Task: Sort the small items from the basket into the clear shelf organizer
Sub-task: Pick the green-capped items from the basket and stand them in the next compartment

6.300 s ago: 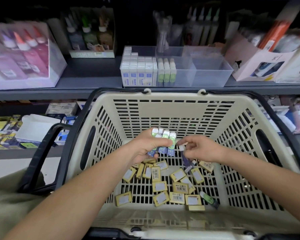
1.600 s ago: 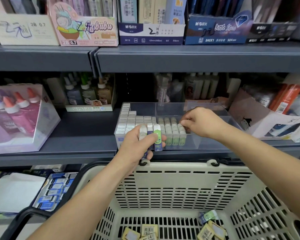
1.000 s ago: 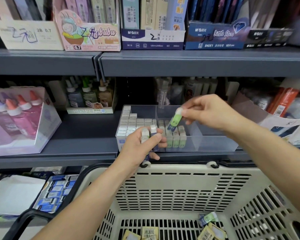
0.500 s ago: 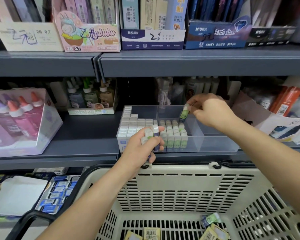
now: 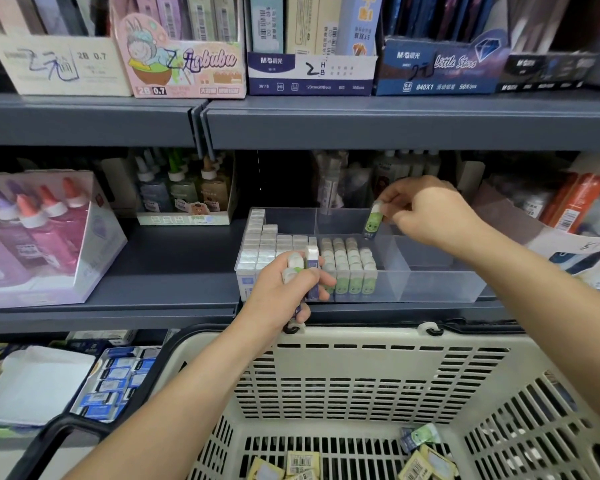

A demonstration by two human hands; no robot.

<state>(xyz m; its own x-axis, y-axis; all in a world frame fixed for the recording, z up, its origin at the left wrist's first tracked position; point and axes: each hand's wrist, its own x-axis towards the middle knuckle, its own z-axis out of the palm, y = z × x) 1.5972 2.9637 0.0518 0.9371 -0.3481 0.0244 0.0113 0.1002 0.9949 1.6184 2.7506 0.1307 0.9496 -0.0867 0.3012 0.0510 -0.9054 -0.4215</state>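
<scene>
Shelving (image 5: 160, 292) of dark grey metal is seen across the whole view, with stationery boxes (image 5: 309, 74) lined up on the upper board. Below the lower board, a cream plastic basket (image 5: 361, 344) with black handles is seen, its far rim close under the shelf edge. A clear shelf organizer (image 5: 433, 287) is set on the lower board just above that rim. Its left compartment is packed with white-and-blue erasers (image 5: 262, 245), and the next is partly filled with rows of upright green erasers (image 5: 349, 268).

The left hand (image 5: 281, 292) is closed round a small bunch of erasers (image 5: 307, 266), which is held in front of the organizer's front wall. The right hand (image 5: 430, 213) is raised over the organizer. A single green eraser (image 5: 373, 223) is pinched upright between its thumb and fingertips, above the back of the green rows. On the basket floor, yellow-labelled packets (image 5: 302, 464) and one loose green eraser (image 5: 420, 436) are seen lying.
</scene>
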